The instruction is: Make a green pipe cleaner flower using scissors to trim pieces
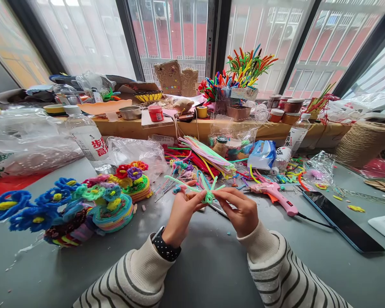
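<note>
Between my two hands, above the grey table, is a light green pipe cleaner piece (208, 197), curled into small loops with several loose ends fanning upward. My left hand (183, 210) pinches it from the left side with thumb and fingers. From the right, my right hand (239, 209) grips it too, thumb and index finger pressed at the loops. A bundle of pastel pipe cleaners (208, 156) lies just beyond the hands. To the right of my right hand rests a pink hot glue gun (276, 194).
Pipe cleaner flowers (56, 196) in round, coiled pots stand at the left. A phone (343, 222) lies at the right, by the glue gun's cord. Behind are water bottles (86, 132), a twine spool (365, 143) and a cluttered ledge (128, 125) under the windows.
</note>
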{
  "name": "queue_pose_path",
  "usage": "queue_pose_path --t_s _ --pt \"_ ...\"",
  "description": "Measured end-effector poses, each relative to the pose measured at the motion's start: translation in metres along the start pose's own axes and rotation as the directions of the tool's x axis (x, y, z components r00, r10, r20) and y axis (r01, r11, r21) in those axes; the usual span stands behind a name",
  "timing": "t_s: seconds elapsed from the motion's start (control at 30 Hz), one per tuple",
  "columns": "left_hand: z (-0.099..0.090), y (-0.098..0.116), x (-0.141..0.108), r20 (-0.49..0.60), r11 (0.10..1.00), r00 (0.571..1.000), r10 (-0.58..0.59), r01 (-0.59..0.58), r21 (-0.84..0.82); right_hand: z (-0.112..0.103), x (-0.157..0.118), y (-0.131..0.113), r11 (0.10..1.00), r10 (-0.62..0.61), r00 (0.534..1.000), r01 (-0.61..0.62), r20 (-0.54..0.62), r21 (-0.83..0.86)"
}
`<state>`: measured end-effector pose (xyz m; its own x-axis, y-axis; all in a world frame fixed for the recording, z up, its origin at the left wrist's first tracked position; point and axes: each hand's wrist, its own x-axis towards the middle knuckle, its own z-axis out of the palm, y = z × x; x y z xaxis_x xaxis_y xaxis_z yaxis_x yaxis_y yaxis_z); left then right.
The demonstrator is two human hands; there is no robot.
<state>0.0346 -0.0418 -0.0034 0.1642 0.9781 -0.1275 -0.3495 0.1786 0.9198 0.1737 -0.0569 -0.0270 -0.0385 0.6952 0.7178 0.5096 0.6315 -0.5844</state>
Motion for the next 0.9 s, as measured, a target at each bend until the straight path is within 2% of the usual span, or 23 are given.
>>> queue_pose_path --t_s 0.1,0.17,0.23,0.33,0.43,0.5,0.8,0.9 --pt "-0.0003 -0.0003 -0.0003 0.016 1.0 1.0 0.026 -0.026 0.007 0.0018 0.0002 0.0006 0.977 0.191 0.979 -0.182 -0.069 0.113" --pt "0.0001 -0.0008 -0.0007 0.021 0.999 0.999 0.037 -0.037 0.008 0.0026 0.0005 0.0012 0.961 0.247 0.967 -0.234 -0.07 0.15" --pt "0.0005 -0.0013 -0.0008 0.016 0.999 0.999 0.046 -0.047 0.014 0.0025 0.001 0.001 0.973 0.203 0.977 -0.195 -0.064 0.123" --pt "0.001 -0.0021 -0.0006 0.007 0.997 0.998 0.064 -0.064 0.031 0.0013 0.0017 -0.0005 0.999 0.05 0.998 -0.049 -0.05 0.018" --pt "0.001 -0.0026 -0.0007 -0.014 0.997 0.997 0.07 -0.069 0.047 0.0012 0.0013 -0.0005 0.991 -0.102 0.995 0.1 -0.019 -0.087" --pt "0.0007 -0.0027 -0.0008 -0.017 0.996 0.998 0.068 -0.067 0.059 0.0019 0.0003 0.0015 0.976 -0.161 0.987 0.16 0.006 -0.145" --pt "-0.0016 -0.0035 0.0003 0.015 0.989 0.997 0.072 -0.074 0.129 0.0025 -0.0009 0.0052 0.897 -0.314 0.947 0.32 0.07 -0.304" --pt "-0.0013 -0.0024 0.0009 0.022 0.99 0.999 0.047 -0.05 0.132 0.0024 0.001 0.002 0.934 -0.267 0.962 0.271 0.051 -0.232"
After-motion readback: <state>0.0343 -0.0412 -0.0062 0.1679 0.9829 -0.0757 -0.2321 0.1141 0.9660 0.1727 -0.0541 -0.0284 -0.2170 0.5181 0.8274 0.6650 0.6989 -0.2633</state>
